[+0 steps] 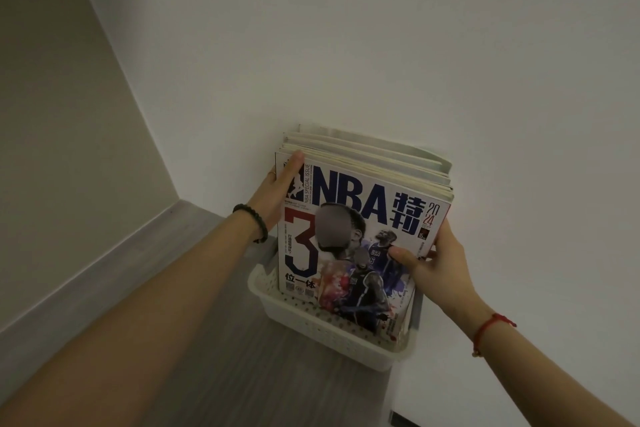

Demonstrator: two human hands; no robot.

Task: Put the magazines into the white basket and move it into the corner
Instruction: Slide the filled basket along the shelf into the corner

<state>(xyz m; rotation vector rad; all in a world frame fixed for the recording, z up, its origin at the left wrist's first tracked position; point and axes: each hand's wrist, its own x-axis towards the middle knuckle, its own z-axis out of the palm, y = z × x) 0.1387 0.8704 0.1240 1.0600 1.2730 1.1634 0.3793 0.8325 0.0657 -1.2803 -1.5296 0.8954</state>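
Note:
A stack of several magazines [349, 218] stands upright in the white perforated basket [311, 326], leaning towards the wall behind it. The front cover reads NBA in blue with a large red 3. My left hand [277, 191] grips the stack's upper left edge, thumb over the top corner. My right hand [436, 264] holds the right edge, thumb pressed on the front cover. The basket sits on the floor where the two walls meet; its far side is hidden by the magazines.
A white wall [450, 45] stands right behind the basket and a beige wall [52, 115] runs along the left, with a grey skirting board [104, 253] at its foot. Grey wood-look floor [214, 374] lies in front of the basket.

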